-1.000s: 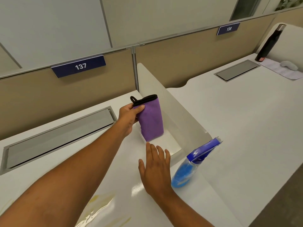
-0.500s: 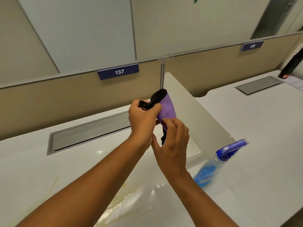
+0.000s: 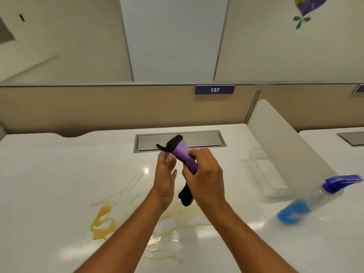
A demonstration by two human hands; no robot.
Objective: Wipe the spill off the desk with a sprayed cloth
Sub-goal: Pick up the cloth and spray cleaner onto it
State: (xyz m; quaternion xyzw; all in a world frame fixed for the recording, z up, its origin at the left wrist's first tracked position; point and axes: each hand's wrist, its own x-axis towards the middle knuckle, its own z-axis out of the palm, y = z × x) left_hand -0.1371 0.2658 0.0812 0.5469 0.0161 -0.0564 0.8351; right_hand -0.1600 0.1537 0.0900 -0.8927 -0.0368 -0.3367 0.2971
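Observation:
A folded purple cloth (image 3: pixel 184 154) with black trim is held up over the white desk (image 3: pixel 49 174). My right hand (image 3: pixel 204 174) is shut around its lower part, and a black end hangs below that hand. My left hand (image 3: pixel 165 172) is beside the cloth with its fingers spread, touching the top edge near the black loop. A yellow spill (image 3: pixel 102 219) spreads over the desk below and left of my hands, partly hidden by my left forearm. A spray bottle (image 3: pixel 307 203) with blue liquid and a blue trigger head stands on the desk to the right, blurred.
A grey cable tray lid (image 3: pixel 206 140) is set in the desk behind my hands. A white side divider (image 3: pixel 285 146) stands on the right, a beige partition with a sign reading 137 (image 3: pixel 214 89) at the back. A second desk (image 3: pixel 325 134) lies beyond the divider.
My right hand has closed around the cloth and my left hand has loosened its grip and spread its fingers. The view has swung left, bringing the yellow spill into sight.

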